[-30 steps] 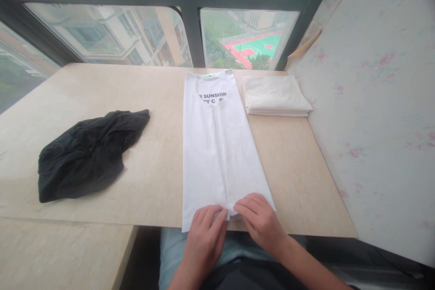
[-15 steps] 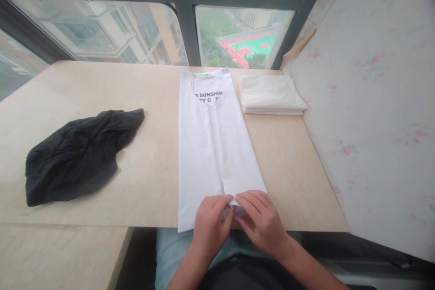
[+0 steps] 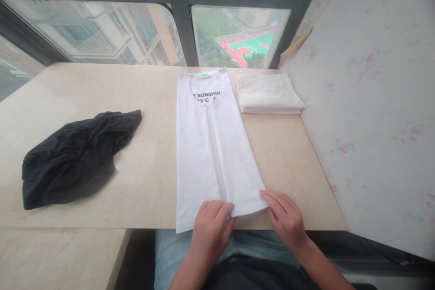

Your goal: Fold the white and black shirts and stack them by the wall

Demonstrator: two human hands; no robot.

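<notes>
A white T-shirt (image 3: 200, 158) lies lengthwise before me, its two sides folded inward so they meet near the middle. Dark print shows inside its neckline at the far end. My left hand (image 3: 212, 226) pinches the hem close to the centre seam between the folded sides. At the hem's right corner, my right hand (image 3: 285, 215) grips the cloth between thumb and fingers. The left part of the hem hangs slightly over the table's front edge.
A crumpled black garment (image 3: 78, 156) lies on the left of the pale table (image 3: 152, 181). Folded white cloth (image 3: 270, 93) rests at the back right, by a flower-patterned wall (image 3: 367, 113). Windows (image 3: 238, 36) stand behind the table.
My right hand has moved right, from the middle of the hem to its right corner. The hem between my hands now lies straighter. My left hand stays near the centre.
</notes>
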